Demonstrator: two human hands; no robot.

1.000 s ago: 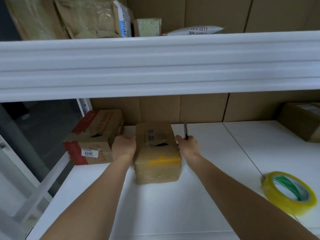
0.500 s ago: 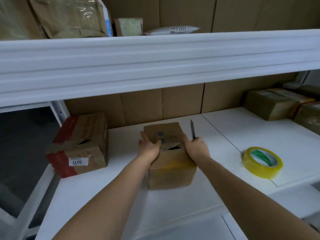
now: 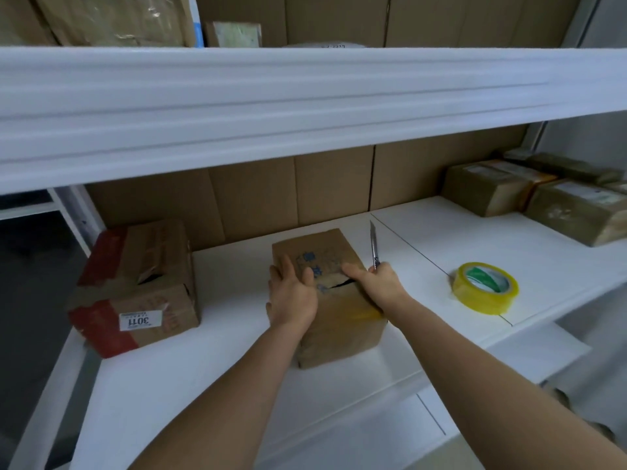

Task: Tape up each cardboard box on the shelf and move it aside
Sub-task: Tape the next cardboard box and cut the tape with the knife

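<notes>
A small brown cardboard box [image 3: 339, 327] with blue print and a yellow tape strip stands in the middle of the white shelf [image 3: 237, 385]. Its top flaps gape slightly. My left hand [image 3: 291, 293] lies flat on the box's top left side. My right hand [image 3: 376, 283] presses the top right flap and holds a thin utility knife [image 3: 374, 245], blade pointing up and away. A roll of yellow tape [image 3: 486, 288] lies flat on the shelf to the right of the box.
A larger box with red tape and a "3011" label [image 3: 135, 290] sits at the left. Several taped boxes [image 3: 529, 198] stand at the far right. The upper shelf's white beam [image 3: 305, 106] hangs overhead, carrying parcels. Brown cardboard lines the back.
Both hands shifted from the box's sides onto its top flaps. The view swung right, bringing the right-hand boxes into sight.
</notes>
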